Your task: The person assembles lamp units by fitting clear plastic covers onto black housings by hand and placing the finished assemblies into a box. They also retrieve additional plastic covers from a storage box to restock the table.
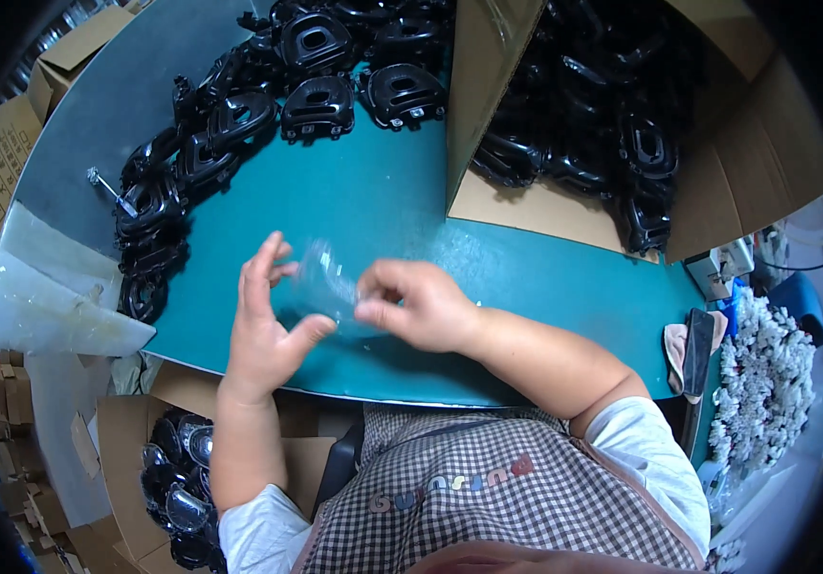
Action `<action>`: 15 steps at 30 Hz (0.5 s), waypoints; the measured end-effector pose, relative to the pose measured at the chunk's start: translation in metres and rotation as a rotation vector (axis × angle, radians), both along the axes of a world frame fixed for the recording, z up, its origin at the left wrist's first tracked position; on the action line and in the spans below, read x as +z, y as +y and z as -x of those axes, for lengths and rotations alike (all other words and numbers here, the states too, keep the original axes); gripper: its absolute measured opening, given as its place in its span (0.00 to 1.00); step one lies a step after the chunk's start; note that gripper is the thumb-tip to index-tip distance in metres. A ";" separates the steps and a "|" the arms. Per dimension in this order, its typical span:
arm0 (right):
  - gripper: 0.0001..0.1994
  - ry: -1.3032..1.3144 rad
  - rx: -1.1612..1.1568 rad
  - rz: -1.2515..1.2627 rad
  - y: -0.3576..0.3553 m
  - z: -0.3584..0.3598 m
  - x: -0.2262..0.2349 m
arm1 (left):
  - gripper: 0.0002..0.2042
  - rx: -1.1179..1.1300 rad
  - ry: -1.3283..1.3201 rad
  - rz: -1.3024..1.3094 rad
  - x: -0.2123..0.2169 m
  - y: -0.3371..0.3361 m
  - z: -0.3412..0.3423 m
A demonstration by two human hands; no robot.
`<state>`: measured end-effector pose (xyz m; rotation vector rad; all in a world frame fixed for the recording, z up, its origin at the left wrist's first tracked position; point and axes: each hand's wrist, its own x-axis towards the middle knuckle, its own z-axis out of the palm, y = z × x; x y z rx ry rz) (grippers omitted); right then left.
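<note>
A clear, curved plastic cover [323,273] is held above the green tabletop [373,201], its outline smeared by motion. The thumb and fingers of my right hand [421,304] pinch it by its right edge. On the other side of the cover, my left hand [273,325] is open, thumb spread away from the raised fingers. Whether the left fingertips touch the cover, I cannot tell. Beyond both hands, black plastic housings with oval openings, such as one housing [318,107], stand in a curved row along the table's far and left sides.
A large cardboard box [564,210] lies on its side at far right, full of black housings. A phone [699,349] rests on a cloth beside many small white parts [765,383]. Below left, another carton [124,440] holds black pieces with clear covers. A metal tool [113,193] lies at left.
</note>
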<state>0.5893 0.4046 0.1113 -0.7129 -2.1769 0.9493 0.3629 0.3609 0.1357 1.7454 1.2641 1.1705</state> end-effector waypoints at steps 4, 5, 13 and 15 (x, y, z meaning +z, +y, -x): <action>0.11 0.443 -0.037 0.805 0.016 0.029 0.009 | 0.70 0.147 0.587 -0.214 -0.031 -0.006 -0.011; 0.11 0.422 -0.021 0.823 0.019 0.036 0.015 | 0.70 0.205 0.484 -0.244 -0.040 -0.002 -0.012; 0.16 0.291 0.162 0.734 0.088 0.091 0.012 | 0.68 0.285 -0.111 -0.299 -0.080 0.026 0.024; 0.20 0.170 -0.177 0.158 0.132 0.108 0.001 | 0.67 0.275 -0.183 -0.275 -0.079 0.035 0.029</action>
